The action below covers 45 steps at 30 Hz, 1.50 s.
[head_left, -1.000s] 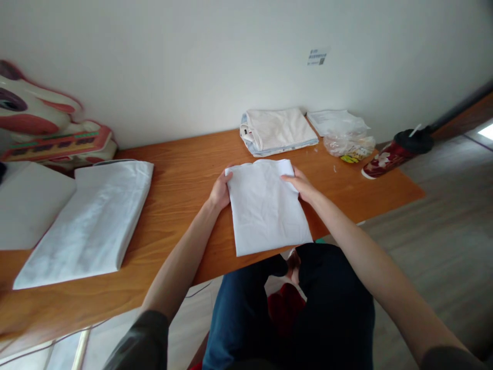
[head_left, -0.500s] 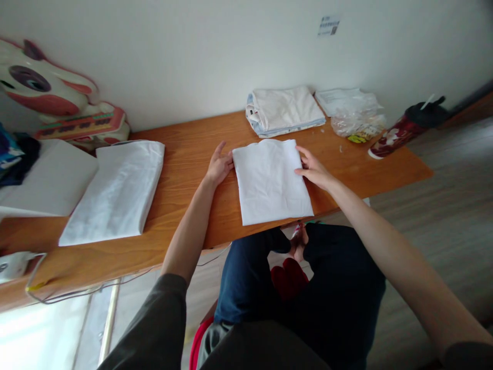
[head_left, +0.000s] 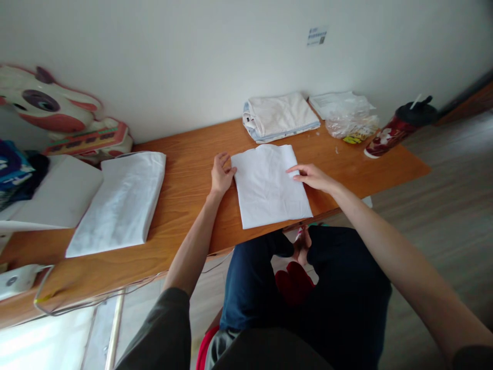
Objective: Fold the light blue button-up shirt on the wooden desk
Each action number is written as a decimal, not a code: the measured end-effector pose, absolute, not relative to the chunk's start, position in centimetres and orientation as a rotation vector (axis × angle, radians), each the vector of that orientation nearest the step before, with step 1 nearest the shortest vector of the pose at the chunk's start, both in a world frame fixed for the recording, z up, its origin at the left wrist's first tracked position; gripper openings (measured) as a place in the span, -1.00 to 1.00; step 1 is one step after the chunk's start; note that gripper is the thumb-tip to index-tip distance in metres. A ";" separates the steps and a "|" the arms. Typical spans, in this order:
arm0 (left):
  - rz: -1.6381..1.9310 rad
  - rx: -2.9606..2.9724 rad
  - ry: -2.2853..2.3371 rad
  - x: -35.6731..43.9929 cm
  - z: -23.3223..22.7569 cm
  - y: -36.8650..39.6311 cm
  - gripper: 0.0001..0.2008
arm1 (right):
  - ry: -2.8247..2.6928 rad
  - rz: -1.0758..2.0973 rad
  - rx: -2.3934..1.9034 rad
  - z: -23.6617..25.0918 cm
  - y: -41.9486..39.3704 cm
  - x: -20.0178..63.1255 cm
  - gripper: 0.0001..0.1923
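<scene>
On the wooden surface (head_left: 185,205) a folded white cloth (head_left: 269,186) lay flat at the near edge, the left hand (head_left: 221,173) resting open against its left side and the right hand (head_left: 313,176) spread flat on its right edge, fingers extended.

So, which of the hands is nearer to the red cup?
Right. The right hand lies on the folded cloth, toward the red cup; the left hand is at the cloth's far left edge.

A plain white folded cloth (head_left: 269,185) lies on the orange-brown wooden table (head_left: 185,205).
</scene>
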<state>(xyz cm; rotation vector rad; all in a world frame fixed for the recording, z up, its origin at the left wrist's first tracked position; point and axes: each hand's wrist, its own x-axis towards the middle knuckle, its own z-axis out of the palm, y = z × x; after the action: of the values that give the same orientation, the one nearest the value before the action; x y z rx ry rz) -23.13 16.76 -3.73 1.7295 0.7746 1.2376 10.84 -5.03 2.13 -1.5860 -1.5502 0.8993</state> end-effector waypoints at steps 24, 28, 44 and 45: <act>0.964 1.317 0.730 -22.7 -1.3 15.7 -0.45 | -1.256 0.434 -1.689 0.3 -0.3 9.4 -0.49; 0.739 1.248 0.731 -22.6 -0.9 14.8 -0.37 | -1.133 0.446 -1.620 -0.1 1.3 9.2 -0.48; 0.930 1.360 0.863 -21.1 -0.8 14.4 -0.37 | -1.106 0.511 -1.479 0.8 2.9 9.1 -0.20; 0.952 1.413 0.910 -21.0 -0.8 14.4 -0.36 | -1.136 0.479 -1.492 0.8 3.0 9.1 -0.20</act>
<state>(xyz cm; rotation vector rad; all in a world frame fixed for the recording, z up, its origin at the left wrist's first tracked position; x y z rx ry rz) -20.97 14.42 -0.84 1.4126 0.9098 0.9519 9.09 2.95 0.78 -1.4924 -1.1356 0.4788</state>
